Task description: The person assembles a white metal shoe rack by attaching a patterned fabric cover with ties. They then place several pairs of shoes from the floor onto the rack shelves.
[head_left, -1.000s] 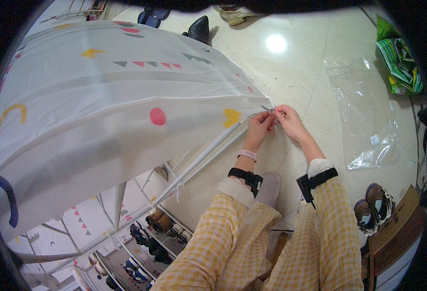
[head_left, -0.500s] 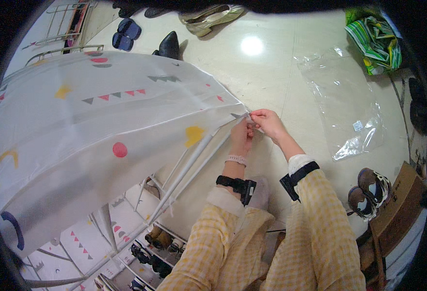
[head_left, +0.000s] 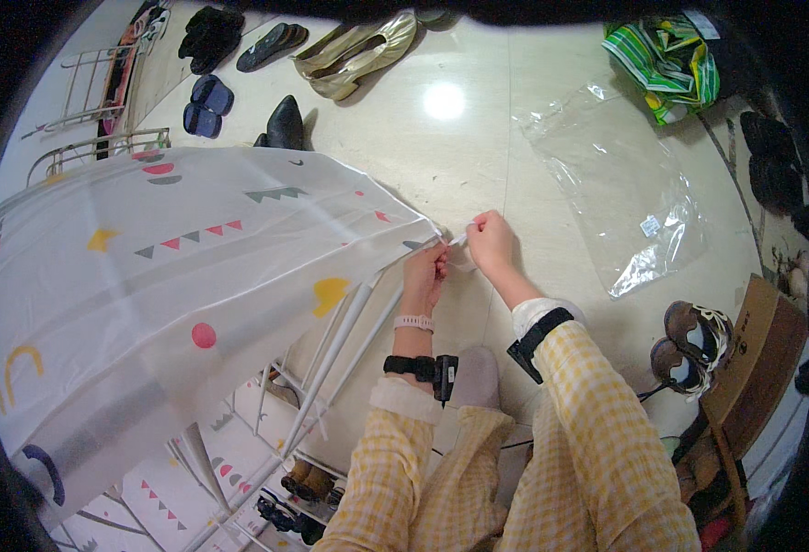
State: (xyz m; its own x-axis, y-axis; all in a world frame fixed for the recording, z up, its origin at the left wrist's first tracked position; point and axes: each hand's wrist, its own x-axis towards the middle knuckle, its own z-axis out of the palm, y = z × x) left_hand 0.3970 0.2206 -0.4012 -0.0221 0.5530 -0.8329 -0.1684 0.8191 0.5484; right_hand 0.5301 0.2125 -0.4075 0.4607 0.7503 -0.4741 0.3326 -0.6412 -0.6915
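A thin white fabric cover [head_left: 266, 230] printed with bunting, dots and yellow shapes is draped over a rack of pale metal tubes [head_left: 335, 345]. At the cover's right corner, my left hand [head_left: 425, 274] is closed, its fingers pinching the fabric edge by the tube end. My right hand [head_left: 491, 244] is closed in a pinch just to the right, gripping a narrow white tie [head_left: 459, 241] that runs from the corner. A short stretch of the tie shows between the two hands; its far end is hidden in the right fingers.
A clear plastic bag [head_left: 620, 184] lies on the floor to the right, below a green striped bag [head_left: 666, 69]. Gold flat shoes [head_left: 354, 55] and blue slippers [head_left: 207, 106] lie at the back. Sandals [head_left: 689, 345] sit beside a cardboard box [head_left: 745, 354] at right.
My right hand has moved away from the left, pulling the white tie out between them. The view has shifted, so more of the shoes at the back shows.
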